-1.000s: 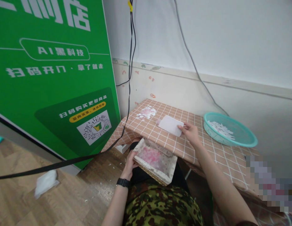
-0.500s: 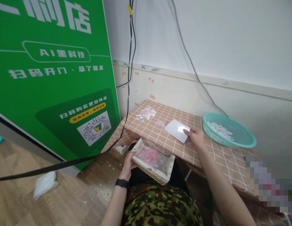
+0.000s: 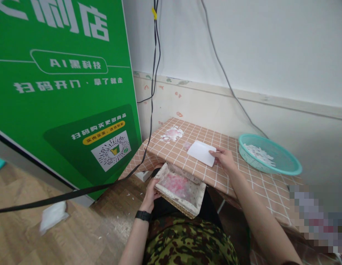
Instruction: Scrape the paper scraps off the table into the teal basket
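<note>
My left hand (image 3: 152,191) is closed on the left rim of a cloth-lined woven basket (image 3: 200,197), which is held at the table's front edge over my lap. Inside the basket lies a heap of pink and whitish shreds (image 3: 177,184). Pinched by its right end in my right hand (image 3: 224,159) is a flat white card (image 3: 201,152), low over the checked tablecloth (image 3: 223,138). At the card's left edge is a small patch of pink bits (image 3: 186,146), partly covered. Farther left sits a pile of white and pink scraps (image 3: 173,133).
A teal plastic colander (image 3: 286,162) with white strips (image 3: 259,154) stands at the table's right, by the wall. On the left is a tall green cabinet (image 3: 63,121), with a black strap (image 3: 85,189) hanging across it. A white bag (image 3: 53,215) lies on the floor.
My right hand has moved slightly left with the card, which now overlaps more of the small pink patch. The left hand and basket stay nearly in place.
</note>
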Tool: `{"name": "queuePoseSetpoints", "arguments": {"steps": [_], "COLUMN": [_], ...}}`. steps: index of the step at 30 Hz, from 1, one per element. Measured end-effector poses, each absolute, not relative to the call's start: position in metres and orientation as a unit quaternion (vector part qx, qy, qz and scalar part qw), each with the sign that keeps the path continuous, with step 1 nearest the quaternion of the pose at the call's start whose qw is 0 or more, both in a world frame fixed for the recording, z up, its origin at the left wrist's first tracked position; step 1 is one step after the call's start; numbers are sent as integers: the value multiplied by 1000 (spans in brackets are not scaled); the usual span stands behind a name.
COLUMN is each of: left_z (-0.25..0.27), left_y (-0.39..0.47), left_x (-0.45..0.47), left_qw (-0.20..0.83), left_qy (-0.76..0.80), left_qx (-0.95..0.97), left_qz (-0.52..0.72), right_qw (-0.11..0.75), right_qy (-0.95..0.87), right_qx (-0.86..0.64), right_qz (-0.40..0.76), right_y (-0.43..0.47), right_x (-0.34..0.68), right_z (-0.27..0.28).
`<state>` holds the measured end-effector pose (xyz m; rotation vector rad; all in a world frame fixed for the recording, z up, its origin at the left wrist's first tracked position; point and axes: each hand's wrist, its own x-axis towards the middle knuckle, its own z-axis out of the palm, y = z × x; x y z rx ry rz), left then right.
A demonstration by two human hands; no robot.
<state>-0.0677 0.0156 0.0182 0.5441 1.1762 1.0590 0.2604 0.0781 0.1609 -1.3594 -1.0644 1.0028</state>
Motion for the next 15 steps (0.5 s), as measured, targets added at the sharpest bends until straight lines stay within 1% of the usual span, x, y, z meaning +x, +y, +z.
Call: {"name": "queuePoseSetpoints", "arguments": {"steps": [3,7,11,15], "left_z": [21,28,36,44], "left_y": [15,13,10,9], "left_x": [-67,-67,-67,-67], "left_qw": [668,665,657,643], "left_qy": [530,530,546,555], "left_qx": [238,243,224,217], "left_qz": [464,467,469,481], "right_qw": [543,526,554,525], "right_qy": [-450,-464,-451,-477], "right_qx": [-569,-549,-555,-537], "right_qz": [423,454,425,457], "right_y": [77,75,72,66], "right_x": [258,255,258,259], "right_z": [160,157,154,155]}}
